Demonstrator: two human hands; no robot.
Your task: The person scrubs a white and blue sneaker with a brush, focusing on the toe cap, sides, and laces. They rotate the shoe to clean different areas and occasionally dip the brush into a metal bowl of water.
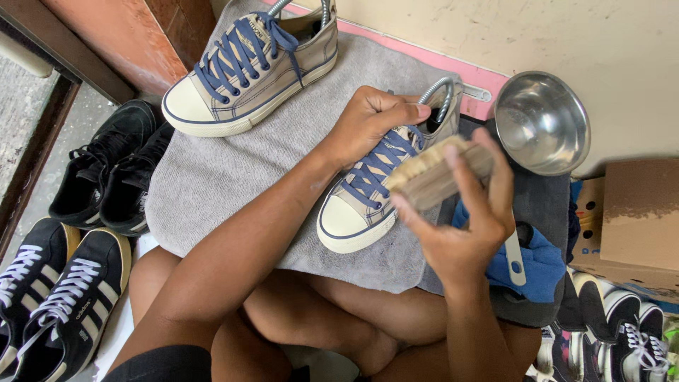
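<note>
Our left hand (pixel 368 120) has its fingers closed over the collar of the tan shoe (pixel 371 191), pinning it to the grey towel (pixel 212 177), likely for steadiness. Our right hand (pixel 467 212) has its fingers wrapped around a wooden brush (pixel 435 173), bristles turned toward the laces just beyond the fingertips. Steel bowl (pixel 541 120) past the right fingers.

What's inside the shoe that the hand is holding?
A curved metal rod sticks out of the opening of the tan shoe. The left hand covers most of the opening, so how far the rod reaches inside is hidden.
</note>
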